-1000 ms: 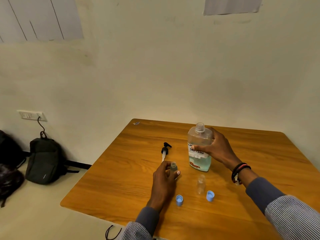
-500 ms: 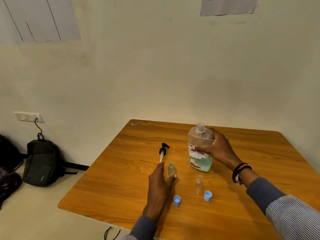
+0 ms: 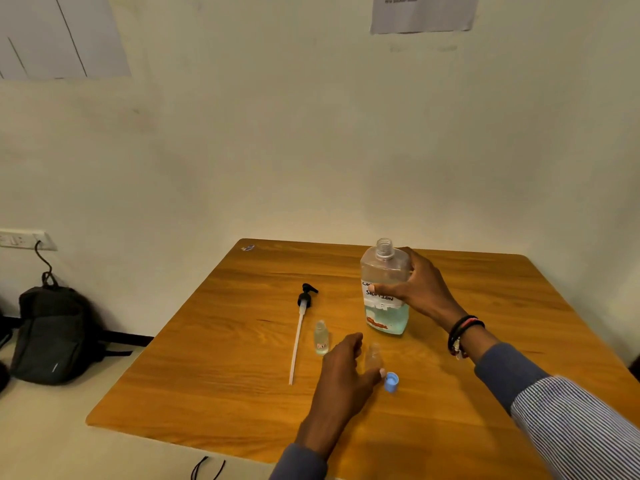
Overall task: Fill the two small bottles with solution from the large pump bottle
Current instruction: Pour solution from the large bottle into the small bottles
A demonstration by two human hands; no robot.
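The wooden table (image 3: 242,393) takes the lower half of the view, with its far edge against the wall, and a dark backpack (image 3: 52,336) sits on the floor beyond its left edge. The large pump bottle (image 3: 385,268) stands upright on the far half of the table, nearer to the right edge than to the left. Its neck is open, and pale blue solution fills only its lower part under a white handwritten label. The right hand (image 3: 422,289) grips this bottle from the right side, with the thumb lying across the label and the fingers wrapped behind; dark wristbands (image 3: 462,332) are around that wrist. The left hand (image 3: 341,372) hovers low over the middle of the table with loose, spread fingers and holds nothing. The pump (image 3: 298,337) lies flat towards the left edge, its black head pointing to the far edge and its white tube to the near edge. The first small bottle (image 3: 321,337) stands upright just beside the tube, apart from the left hand. The second small bottle (image 3: 373,355) is clear and stands between the thumb and forefinger of the left hand; I cannot tell if the thumb touches it. A blue cap (image 3: 391,381) lies just beside the thumb tip, towards the near edge. A tiny sticker (image 3: 248,248) is at the far left corner.
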